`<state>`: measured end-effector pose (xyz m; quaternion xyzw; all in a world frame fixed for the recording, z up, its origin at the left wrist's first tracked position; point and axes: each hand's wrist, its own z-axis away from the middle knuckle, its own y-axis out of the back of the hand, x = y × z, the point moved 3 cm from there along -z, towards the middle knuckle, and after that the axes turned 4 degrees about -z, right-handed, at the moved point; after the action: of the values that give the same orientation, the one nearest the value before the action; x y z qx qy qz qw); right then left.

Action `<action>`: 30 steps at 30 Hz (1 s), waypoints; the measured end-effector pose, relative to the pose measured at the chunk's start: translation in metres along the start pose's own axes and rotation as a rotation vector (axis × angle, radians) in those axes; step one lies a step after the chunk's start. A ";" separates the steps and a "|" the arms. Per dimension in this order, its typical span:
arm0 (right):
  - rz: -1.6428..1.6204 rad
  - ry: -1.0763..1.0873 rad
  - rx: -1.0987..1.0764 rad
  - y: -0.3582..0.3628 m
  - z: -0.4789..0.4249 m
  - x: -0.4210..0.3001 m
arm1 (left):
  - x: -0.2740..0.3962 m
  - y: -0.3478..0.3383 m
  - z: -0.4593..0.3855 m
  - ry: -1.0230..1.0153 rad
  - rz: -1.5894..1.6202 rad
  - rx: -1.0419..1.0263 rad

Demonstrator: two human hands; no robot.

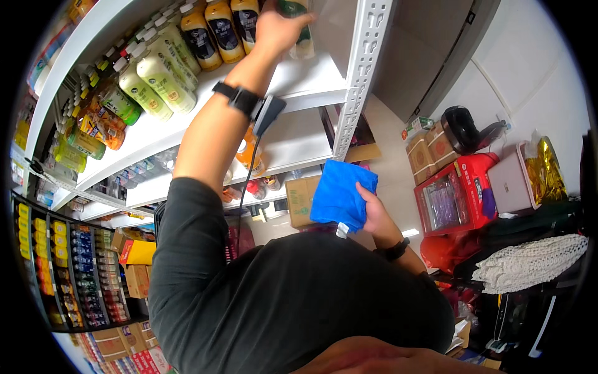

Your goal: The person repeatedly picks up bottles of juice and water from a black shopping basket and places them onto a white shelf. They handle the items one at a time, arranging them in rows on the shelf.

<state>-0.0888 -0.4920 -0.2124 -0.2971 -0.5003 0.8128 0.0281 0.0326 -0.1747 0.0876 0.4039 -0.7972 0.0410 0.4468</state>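
Observation:
My left hand point(280, 30) reaches up to the white shelf point(303, 79) at the top of the view. Its thumb lies across a bottle with a green label point(303, 44), gripping it near the shelf's right end; the fingers are partly cut off by the frame. Beside that hand stand orange bottles with dark labels point(224, 28). In front of my torso, my right hand point(373, 212) holds a folded blue cloth point(343, 194) by its right side, with a small white tag point(342, 230) hanging at the lower edge.
Pale green bottles point(166, 79) line the shelf leftward. A perforated metal upright point(362, 70) bounds it at right. Below are a lower shelf point(299, 135) and a cardboard box point(299, 201). A cable point(242, 205) hangs from my left wrist device. Red box point(460, 191) and pink bin point(511, 182) stand right.

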 end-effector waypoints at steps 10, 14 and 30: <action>-0.040 0.006 0.021 0.035 -0.001 -0.050 | -0.091 -0.060 -0.083 0.058 -0.266 0.226; -0.030 0.029 -0.033 0.044 -0.008 -0.054 | -0.103 -0.062 -0.083 0.076 -0.193 0.233; -0.024 0.005 0.044 0.049 -0.023 -0.071 | -0.146 -0.073 -0.109 0.127 -0.487 0.233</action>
<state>-0.0061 -0.5221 -0.2282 -0.2925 -0.4856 0.8225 0.0457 0.1961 -0.0889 0.0222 0.6290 -0.6370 0.0491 0.4429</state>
